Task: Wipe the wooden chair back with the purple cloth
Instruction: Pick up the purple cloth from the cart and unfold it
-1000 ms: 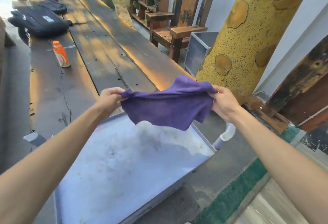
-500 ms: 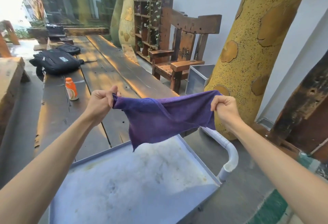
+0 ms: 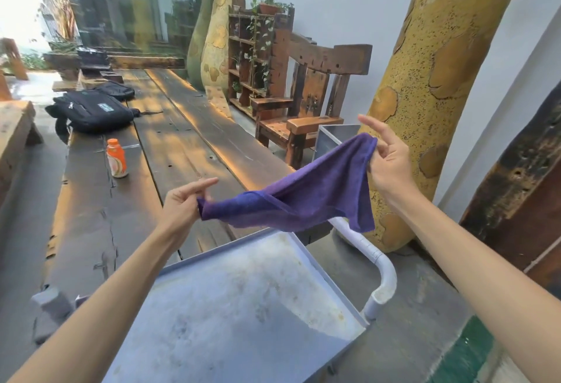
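Note:
The purple cloth (image 3: pixel 299 194) hangs stretched between my two hands above the far edge of a metal cart. My left hand (image 3: pixel 185 206) pinches its lower left corner, forefinger sticking out. My right hand (image 3: pixel 387 159) pinches the upper right corner, higher up, with the other fingers spread. The wooden chair (image 3: pixel 306 97) stands beyond the cloth by the wall, its dark slatted back (image 3: pixel 329 59) upright and well out of reach of both hands.
A long dark plank table (image 3: pixel 170 145) runs away on the left, with an orange bottle (image 3: pixel 116 158) and a black bag (image 3: pixel 91 110). The metal cart top (image 3: pixel 243 306) with a white handle (image 3: pixel 381 273) is below. A yellow pillar (image 3: pixel 434 103) stands right.
The view has tilted up, so more of the chair shows. My right hand rose and loosened to a pinch; my left hand dropped. The cloth now slopes up to the right.

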`<state>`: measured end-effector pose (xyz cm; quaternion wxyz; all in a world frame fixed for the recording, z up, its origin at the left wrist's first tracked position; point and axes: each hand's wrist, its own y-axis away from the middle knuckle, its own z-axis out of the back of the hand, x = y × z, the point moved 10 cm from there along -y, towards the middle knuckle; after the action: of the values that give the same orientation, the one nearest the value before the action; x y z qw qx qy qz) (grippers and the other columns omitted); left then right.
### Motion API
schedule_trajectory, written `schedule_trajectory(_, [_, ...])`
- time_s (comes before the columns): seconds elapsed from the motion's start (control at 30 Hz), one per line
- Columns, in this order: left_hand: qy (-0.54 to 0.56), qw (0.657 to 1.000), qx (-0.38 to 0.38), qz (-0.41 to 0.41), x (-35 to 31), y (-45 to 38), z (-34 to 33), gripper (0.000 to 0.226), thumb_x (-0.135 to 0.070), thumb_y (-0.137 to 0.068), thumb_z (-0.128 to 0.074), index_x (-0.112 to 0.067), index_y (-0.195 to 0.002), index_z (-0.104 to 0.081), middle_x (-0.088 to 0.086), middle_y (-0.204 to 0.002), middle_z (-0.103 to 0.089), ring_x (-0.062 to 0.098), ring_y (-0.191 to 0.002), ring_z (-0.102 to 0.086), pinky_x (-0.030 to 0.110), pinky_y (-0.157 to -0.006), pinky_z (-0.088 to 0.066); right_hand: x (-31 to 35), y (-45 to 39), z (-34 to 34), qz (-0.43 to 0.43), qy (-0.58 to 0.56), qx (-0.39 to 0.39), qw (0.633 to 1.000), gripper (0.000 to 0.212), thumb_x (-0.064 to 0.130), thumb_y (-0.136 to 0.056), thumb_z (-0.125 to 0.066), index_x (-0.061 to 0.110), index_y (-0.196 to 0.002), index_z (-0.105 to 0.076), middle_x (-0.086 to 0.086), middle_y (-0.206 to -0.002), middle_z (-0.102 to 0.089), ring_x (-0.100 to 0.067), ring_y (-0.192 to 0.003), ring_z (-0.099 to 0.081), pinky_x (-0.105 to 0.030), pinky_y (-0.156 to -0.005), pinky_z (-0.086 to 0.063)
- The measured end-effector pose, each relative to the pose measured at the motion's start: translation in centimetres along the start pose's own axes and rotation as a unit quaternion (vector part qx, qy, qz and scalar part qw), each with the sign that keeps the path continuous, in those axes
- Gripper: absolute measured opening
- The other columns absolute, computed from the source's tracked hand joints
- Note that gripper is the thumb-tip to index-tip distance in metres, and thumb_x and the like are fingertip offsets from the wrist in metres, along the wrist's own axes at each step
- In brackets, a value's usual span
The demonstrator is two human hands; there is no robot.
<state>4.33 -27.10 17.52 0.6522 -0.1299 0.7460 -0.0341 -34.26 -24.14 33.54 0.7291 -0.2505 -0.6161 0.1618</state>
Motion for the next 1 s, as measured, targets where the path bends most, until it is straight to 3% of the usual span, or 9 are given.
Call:
schedule_trajectory(0.07, [0.029, 0.998, 0.025, 0.047, 2.3, 1.3, -1.1, 0.046, -0.002, -0.106, -0.043, -0.031, -0.113, -0.079, 0.003, -0.065, -0.052, 0.010, -0.058, -0.046, 0.026, -0.056, -0.043, 1.4, -0.5, -0.9, 0.019, -0.005, 0.022, 1.000, 0.045, -0.001, -0.100, -0.055, 0.038, -0.114, -0.071, 0.008, -0.081, -0.077, -0.007, -0.067, -0.065, -0.018, -0.060, -0.049])
schedule_trajectory(0.13, [0.044, 0.991, 0.060, 0.111, 5.0, 2.5, -2.2, 0.034, -0.012, -0.106, -0.049, -0.025, -0.131, -0.068, 0.000, -0.061, -0.049, 0.008, -0.051, -0.042, 0.021, -0.047, -0.040, 2.2, -0.8, -1.8, 0.023, 0.009, 0.038, 0.999, 0.036, 0.002, -0.100, -0.056, 0.033, -0.107, -0.074, 0.003, -0.092, -0.080, -0.009, -0.080, -0.073, -0.020, -0.068, -0.056])
schedule_trajectory(0.3, [-0.098, 0.967, 0.168, 0.165, 8.2, 5.3, -6.9, 0.025, -0.032, -0.099, -0.065, -0.028, -0.123, -0.072, 0.002, -0.096, -0.075, 0.014, -0.083, -0.065, 0.034, -0.074, -0.063, 2.8, -0.4, -3.0, 0.027, 0.051, 0.069, 0.996, 0.032, 0.008, -0.099, -0.063, 0.036, -0.106, -0.077, 0.009, -0.100, -0.079, -0.006, -0.089, -0.072, -0.019, -0.071, -0.056])
schedule_trajectory(0.4, [-0.124, 0.955, 0.237, 0.125, 6.3, 6.5, -12.0, 0.026, -0.051, -0.090, -0.071, -0.036, -0.111, -0.077, -0.009, -0.102, -0.078, 0.008, -0.091, -0.071, 0.028, -0.075, -0.062, 2.4, 0.0, -2.9, 0.024, 0.061, 0.077, 0.995, 0.036, 0.003, -0.097, -0.066, 0.036, -0.101, -0.079, 0.015, -0.098, -0.078, -0.002, -0.088, -0.072, -0.018, -0.073, -0.056])
schedule_trajectory(0.57, [-0.188, 0.908, 0.372, 0.032, 2.7, 9.5, -21.4, 0.051, -0.065, -0.075, -0.078, -0.039, -0.118, -0.072, -0.016, -0.109, -0.075, 0.003, -0.101, -0.071, 0.020, -0.086, -0.058, 2.6, 0.5, -1.4, 0.019, 0.052, 0.056, 0.997, 0.041, 0.001, -0.096, -0.066, 0.040, -0.094, -0.081, 0.015, -0.090, -0.078, -0.002, -0.078, -0.070, -0.016, -0.069, -0.053])
schedule_trajectory(0.63, [-0.224, 0.904, 0.364, -0.007, 2.3, 10.0, -23.0, 0.052, -0.059, -0.073, -0.082, -0.031, -0.115, -0.071, -0.012, -0.106, -0.074, 0.004, -0.094, -0.071, 0.020, -0.083, -0.058, 2.8, 0.7, -0.9, 0.024, 0.052, 0.055, 0.997, 0.042, 0.000, -0.095, -0.065, 0.039, -0.094, -0.081, 0.013, -0.090, -0.079, -0.004, -0.080, -0.070, -0.016, -0.072, -0.053])
schedule_trajectory(0.77, [-0.250, 0.914, 0.296, -0.119, 1.0, 8.7, -22.8, 0.012, -0.029, -0.089, -0.070, -0.017, -0.086, -0.073, -0.002, -0.077, -0.072, 0.007, -0.070, -0.064, 0.037, -0.072, -0.058, 2.4, 1.1, 1.2, 0.021, 0.047, 0.055, 0.997, 0.044, -0.002, -0.096, -0.061, 0.037, -0.094, -0.081, 0.012, -0.090, -0.079, -0.005, -0.083, -0.071, -0.017, -0.077, -0.053])
schedule_trajectory(0.87, [-0.195, 0.916, 0.346, -0.051, 1.9, 6.8, -21.3, 0.016, -0.026, -0.093, -0.072, -0.014, -0.090, -0.082, 0.009, -0.085, -0.079, 0.012, -0.076, -0.067, 0.041, -0.078, -0.058, 1.6, 1.4, 4.0, 0.002, 0.048, 0.044, 0.998, 0.047, -0.005, -0.098, -0.058, 0.035, -0.094, -0.082, 0.012, -0.091, -0.078, -0.004, -0.084, -0.069, -0.017, -0.076, -0.052])
schedule_trajectory(1.0, [-0.156, 0.926, 0.343, 0.004, 1.1, 3.2, -18.9, 0.039, -0.050, -0.065, -0.092, -0.015, -0.082, -0.085, 0.010, -0.084, -0.080, 0.018, -0.080, -0.073, 0.039, -0.083, -0.061, -0.2, 2.2, 7.5, -0.022, 0.078, 0.055, 0.995, 0.059, -0.015, -0.097, -0.049, 0.032, -0.087, -0.082, 0.010, -0.093, -0.079, -0.008, -0.085, -0.070, -0.023, -0.074, -0.056])
